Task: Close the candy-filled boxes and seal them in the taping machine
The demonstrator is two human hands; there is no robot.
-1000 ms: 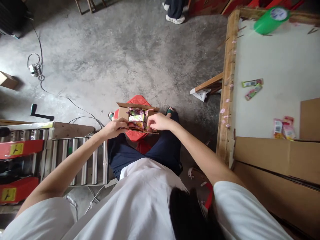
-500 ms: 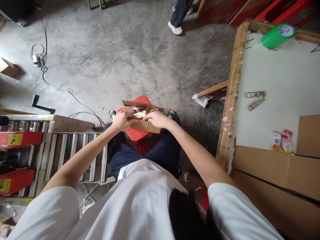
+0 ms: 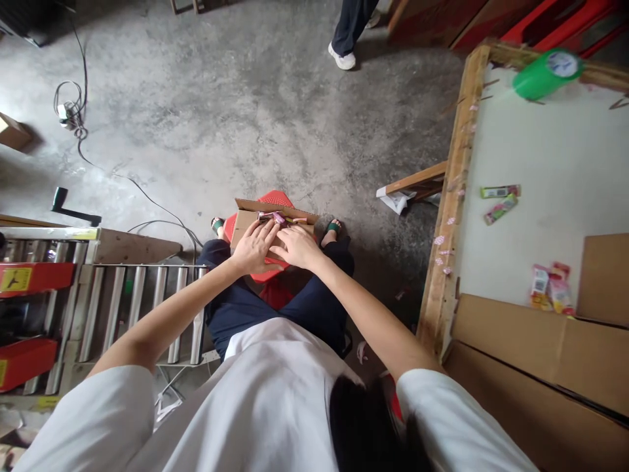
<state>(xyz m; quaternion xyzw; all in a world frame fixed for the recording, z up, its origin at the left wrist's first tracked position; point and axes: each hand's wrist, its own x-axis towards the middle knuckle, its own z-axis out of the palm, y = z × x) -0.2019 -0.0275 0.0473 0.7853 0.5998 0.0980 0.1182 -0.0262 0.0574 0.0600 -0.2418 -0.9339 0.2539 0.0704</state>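
A small cardboard box (image 3: 240, 223) stands on a red plastic stool (image 3: 276, 196) between my knees, its far flap raised. Inside it, pink and green packets (image 3: 279, 217) show along the far side. My left hand (image 3: 255, 249) lies flat with spread fingers over the box's near side, its fingertips at the packets. Beside it, my right hand (image 3: 297, 248) rests palm down on the near part of the box, fingers extended. Neither hand grips anything that I can see. Much of the near flap and the contents is hidden beneath my hands.
A roller conveyor (image 3: 142, 308) is at my left. On my right, a wood-edged table (image 3: 521, 137) carries loose packets (image 3: 501, 208), a green tape roll (image 3: 548, 73) and a large open carton (image 3: 515, 328). A cable (image 3: 122, 177) crosses the floor. Another person's leg (image 3: 348, 33) is ahead.
Both hands have gone from holding the box's sides, fingers curled inward, to lying flat over its near part. The near flap is now folded inward under them, covering more of the packets.
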